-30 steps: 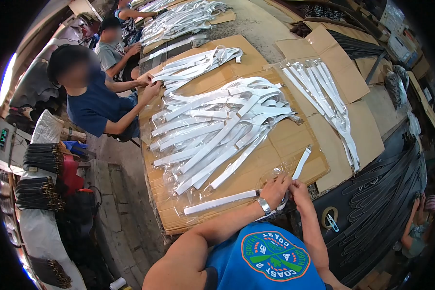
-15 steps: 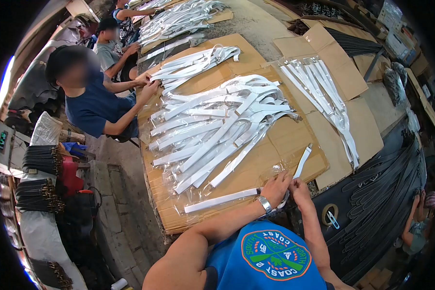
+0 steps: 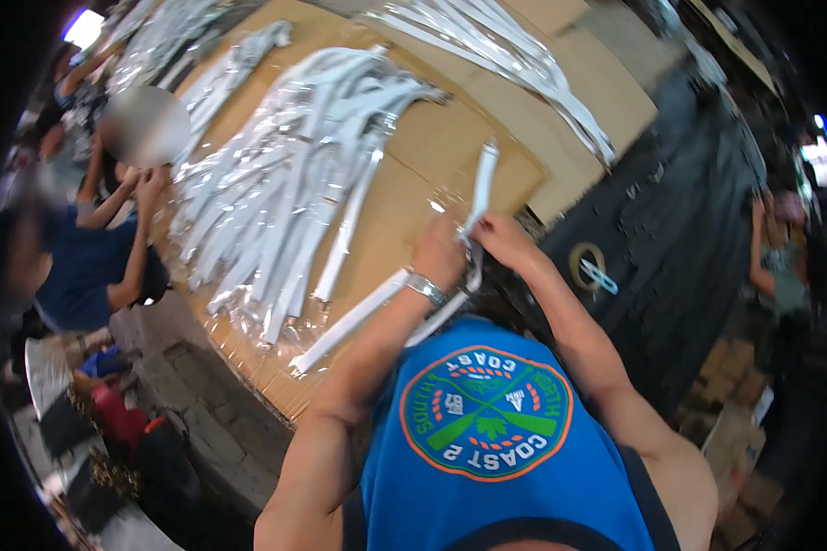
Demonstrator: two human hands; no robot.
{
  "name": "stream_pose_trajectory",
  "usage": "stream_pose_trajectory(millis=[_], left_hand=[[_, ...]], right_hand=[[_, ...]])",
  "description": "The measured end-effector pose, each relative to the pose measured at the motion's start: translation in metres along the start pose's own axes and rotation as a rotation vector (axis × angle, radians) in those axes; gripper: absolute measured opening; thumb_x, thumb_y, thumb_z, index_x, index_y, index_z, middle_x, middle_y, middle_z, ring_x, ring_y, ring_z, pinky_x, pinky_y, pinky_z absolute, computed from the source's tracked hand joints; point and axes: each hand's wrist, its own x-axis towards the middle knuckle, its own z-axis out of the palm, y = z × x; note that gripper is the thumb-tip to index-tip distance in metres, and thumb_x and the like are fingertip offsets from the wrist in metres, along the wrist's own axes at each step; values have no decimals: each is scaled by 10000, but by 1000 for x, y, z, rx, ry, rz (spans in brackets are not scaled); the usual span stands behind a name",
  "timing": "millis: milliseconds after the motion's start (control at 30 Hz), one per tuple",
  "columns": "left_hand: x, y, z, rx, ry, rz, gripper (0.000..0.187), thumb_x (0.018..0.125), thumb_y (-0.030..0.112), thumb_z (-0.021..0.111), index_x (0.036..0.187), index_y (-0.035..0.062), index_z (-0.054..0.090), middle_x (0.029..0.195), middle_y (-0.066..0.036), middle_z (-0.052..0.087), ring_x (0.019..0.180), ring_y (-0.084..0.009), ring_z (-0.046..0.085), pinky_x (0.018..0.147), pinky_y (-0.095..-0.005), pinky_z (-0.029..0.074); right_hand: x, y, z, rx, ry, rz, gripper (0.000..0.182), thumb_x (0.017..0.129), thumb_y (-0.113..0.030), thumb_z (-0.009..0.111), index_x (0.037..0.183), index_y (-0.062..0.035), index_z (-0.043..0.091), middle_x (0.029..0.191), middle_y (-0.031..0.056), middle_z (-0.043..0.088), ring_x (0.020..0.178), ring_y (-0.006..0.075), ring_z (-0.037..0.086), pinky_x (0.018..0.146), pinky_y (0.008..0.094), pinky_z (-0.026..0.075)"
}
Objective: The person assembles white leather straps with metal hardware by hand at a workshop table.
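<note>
White strap (image 3: 483, 184) lies partly on the cardboard (image 3: 423, 138), its middle at both hands. The right hand's (image 3: 510, 243) fingertips pinch it; the left hand (image 3: 439, 253) curls beside it, grip hidden.

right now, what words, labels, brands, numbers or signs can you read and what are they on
"COAST 2": round badge on the blue sleeveless shirt
"COAST": same badge, opposite edge
"SOUTH": same badge, green letters
"NORTH": same badge, green, faint
Marks in the badge's centre: too small to read
No readable print on the bagged white straps
</note>
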Motion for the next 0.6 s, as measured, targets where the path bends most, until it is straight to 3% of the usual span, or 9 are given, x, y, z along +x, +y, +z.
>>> stream_pose_trajectory(millis=[33,133,233,333,367,467,600], left_hand=[[2,-6,2,-33,19,12,552,789,34,631,1322,12,490,1166,-227,634,1055,-379,620,931,-410,493],[15,2,-16,-290,-222,-153,533,802,21,617,1322,12,499,1162,-187,651,1025,-282,654,870,-354,517],[32,-21,-11,-536,-347,-294,468,834,68,614,1289,-3,531,1116,-136,664,945,-171,649,791,-287,516],[53,-42,-9,-431,-352,-270,398,861,133,613,1227,-18,574,1049,-99,657,868,-110,605,744,-251,494],[57,-45,-5,-525,-373,-347,352,893,215,616,1160,-15,615,897,-37,643,735,-80,560,635,-220,456],[68,-37,-18,-564,-575,-360,251,904,248,627,994,17,670,702,12,586,574,-67,501,489,-221,379],[80,-34,-17,-475,-658,-508,259,909,278,627,772,58,645,545,23,497,420,-78,397,380,-249,284]], right_hand=[[-1,-8,-4,-83,-5,2,284,877,-278,586,936,-13,669,876,198,689,827,306,678,707,400,500],[-4,-26,-8,-154,1,10,246,867,-258,619,877,-15,652,801,176,673,756,279,660,667,388,484],[3,-15,-5,-7,-34,8,219,851,-230,665,817,-17,627,730,125,644,672,224,608,624,358,457],[9,-3,1,144,-48,-39,209,839,-214,699,796,-26,618,690,79,616,634,170,554,606,328,439],[9,-3,-1,125,-56,-28,215,847,-220,701,793,-27,622,695,60,622,642,150,552,607,320,438],[9,-8,-4,128,-94,10,221,853,-226,700,793,-28,623,701,59,625,646,147,553,611,320,439],[6,-13,-5,107,-107,23,240,852,-257,704,803,-33,632,713,64,633,665,148,565,627,316,447]])
